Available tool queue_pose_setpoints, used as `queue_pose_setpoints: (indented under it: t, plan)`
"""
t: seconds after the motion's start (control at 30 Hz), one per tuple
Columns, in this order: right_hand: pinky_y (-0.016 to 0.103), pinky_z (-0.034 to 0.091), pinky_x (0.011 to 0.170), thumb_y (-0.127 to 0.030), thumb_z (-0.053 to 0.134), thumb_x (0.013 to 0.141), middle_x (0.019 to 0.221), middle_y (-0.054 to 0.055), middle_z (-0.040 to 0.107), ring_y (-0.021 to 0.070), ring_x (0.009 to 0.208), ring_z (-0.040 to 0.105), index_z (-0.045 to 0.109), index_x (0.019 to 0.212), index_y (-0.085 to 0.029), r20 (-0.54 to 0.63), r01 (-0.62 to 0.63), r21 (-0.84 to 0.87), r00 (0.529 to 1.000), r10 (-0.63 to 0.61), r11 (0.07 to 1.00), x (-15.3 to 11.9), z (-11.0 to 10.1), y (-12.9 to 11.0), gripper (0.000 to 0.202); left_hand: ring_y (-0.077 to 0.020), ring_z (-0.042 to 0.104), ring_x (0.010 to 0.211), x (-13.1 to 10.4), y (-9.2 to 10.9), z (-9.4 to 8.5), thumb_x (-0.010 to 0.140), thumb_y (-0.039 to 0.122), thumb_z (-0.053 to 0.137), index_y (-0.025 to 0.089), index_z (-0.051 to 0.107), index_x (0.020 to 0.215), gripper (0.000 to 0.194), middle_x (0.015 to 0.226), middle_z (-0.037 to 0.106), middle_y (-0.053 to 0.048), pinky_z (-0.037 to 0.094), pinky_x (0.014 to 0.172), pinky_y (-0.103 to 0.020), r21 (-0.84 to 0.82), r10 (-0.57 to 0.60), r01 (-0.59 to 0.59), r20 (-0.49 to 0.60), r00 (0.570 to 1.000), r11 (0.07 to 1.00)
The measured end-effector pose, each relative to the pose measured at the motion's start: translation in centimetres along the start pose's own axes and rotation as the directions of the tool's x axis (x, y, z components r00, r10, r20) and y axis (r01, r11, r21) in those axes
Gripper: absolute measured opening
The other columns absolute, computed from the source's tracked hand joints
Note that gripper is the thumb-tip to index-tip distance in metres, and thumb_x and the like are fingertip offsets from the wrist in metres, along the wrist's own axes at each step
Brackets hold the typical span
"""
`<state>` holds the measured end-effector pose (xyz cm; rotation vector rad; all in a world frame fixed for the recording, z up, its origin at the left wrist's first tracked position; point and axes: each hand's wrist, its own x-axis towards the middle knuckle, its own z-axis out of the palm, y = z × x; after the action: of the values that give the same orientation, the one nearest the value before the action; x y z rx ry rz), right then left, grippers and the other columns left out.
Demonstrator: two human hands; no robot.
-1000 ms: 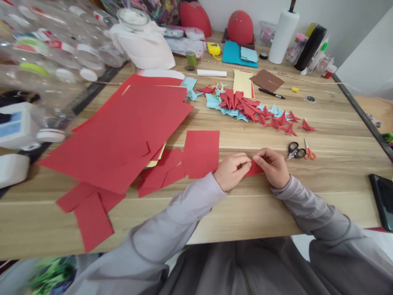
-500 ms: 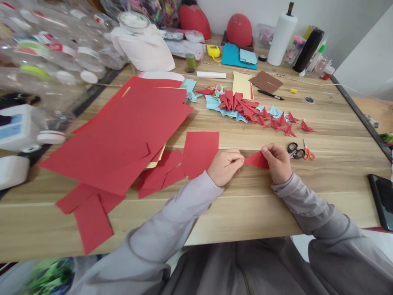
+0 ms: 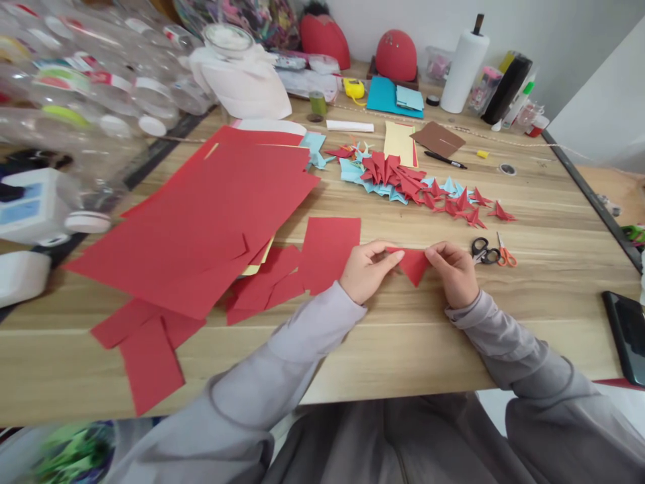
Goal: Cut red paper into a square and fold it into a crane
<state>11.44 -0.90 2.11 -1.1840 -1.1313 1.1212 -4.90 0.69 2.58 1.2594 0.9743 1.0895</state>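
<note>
A small triangle of folded red paper (image 3: pixel 414 266) is stretched between my hands, one point hanging down toward me. My left hand (image 3: pixel 369 270) pinches its left corner between thumb and fingers. At the right corner, my right hand (image 3: pixel 454 270) pinches it in the same way. A flat red paper square (image 3: pixel 330 252) lies just left of my left hand. Beyond my hands sits a heap of folded red paper cranes (image 3: pixel 458 203) with light blue folded pieces (image 3: pixel 363 177) among them. Black-handled scissors (image 3: pixel 484 251) and small orange-handled scissors (image 3: pixel 506 254) rest right of my right hand.
Large red sheets (image 3: pixel 211 222) cover the table's left side, with smaller red pieces (image 3: pixel 151 356) nearer me. Plastic bottles (image 3: pixel 121 87) crowd the far left. A phone (image 3: pixel 625 336) lies at the right edge. A black pen (image 3: pixel 445 159) and yellow tape measure (image 3: pixel 353 89) are farther back.
The red paper has turned from pointing left to hanging point-down between both hands. My left fingers have shifted from its tip to its upper left corner.
</note>
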Motion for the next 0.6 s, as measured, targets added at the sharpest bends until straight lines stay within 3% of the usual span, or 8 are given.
queue_pose_setpoints:
  t: [0.1,0.2,0.33,0.6]
  plan:
    - [0.025,0.042,0.059,-0.038,0.069,0.072,0.063,-0.001,0.061,0.0103,0.058,0.051,0.065,0.069,-0.017,0.137,0.036,-0.109,0.99,-0.02,0.993,-0.35,0.05,-0.04,0.021,-0.0099,0.048,0.053,0.18,0.08,-0.39,0.072,0.036,0.065,0.015,0.06,0.061,0.025,0.055,0.052,0.002,0.04,0.054,-0.024,0.05,0.039,-0.037,-0.051,0.998,0.998]
    - [0.026,0.044,0.059,-0.038,0.069,0.072,0.065,0.0,0.064,0.0112,0.059,0.053,0.067,0.072,-0.017,0.213,0.036,-0.136,0.977,-0.006,0.99,-0.59,0.3,0.2,0.021,-0.0089,0.041,0.054,0.19,-0.01,-0.34,0.072,0.035,0.065,0.015,0.056,0.055,0.028,0.052,0.046,0.004,0.034,0.053,-0.023,0.129,0.094,-0.092,-0.016,0.995,0.987]
    - [0.025,0.044,0.056,-0.041,0.072,0.067,0.061,-0.001,0.063,0.0107,0.055,0.053,0.067,0.068,-0.017,0.211,-0.021,-0.115,0.976,0.045,0.993,-0.59,0.62,0.13,0.024,-0.0089,0.036,0.054,0.04,-0.12,0.04,0.071,0.034,0.066,0.015,0.052,0.049,0.032,0.052,0.042,0.004,0.031,0.052,-0.024,0.17,0.113,-0.113,0.009,0.994,0.979]
    - [0.024,0.043,0.052,-0.035,0.076,0.061,0.054,-0.002,0.063,0.0098,0.051,0.052,0.065,0.059,-0.017,0.163,-0.121,-0.03,0.979,0.124,0.992,-0.52,0.65,-0.14,0.021,-0.009,0.037,0.053,-0.03,-0.23,0.23,0.068,0.037,0.066,0.015,0.053,0.05,0.032,0.052,0.041,0.004,0.032,0.052,-0.024,0.117,0.039,-0.023,-0.133,0.99,0.993]
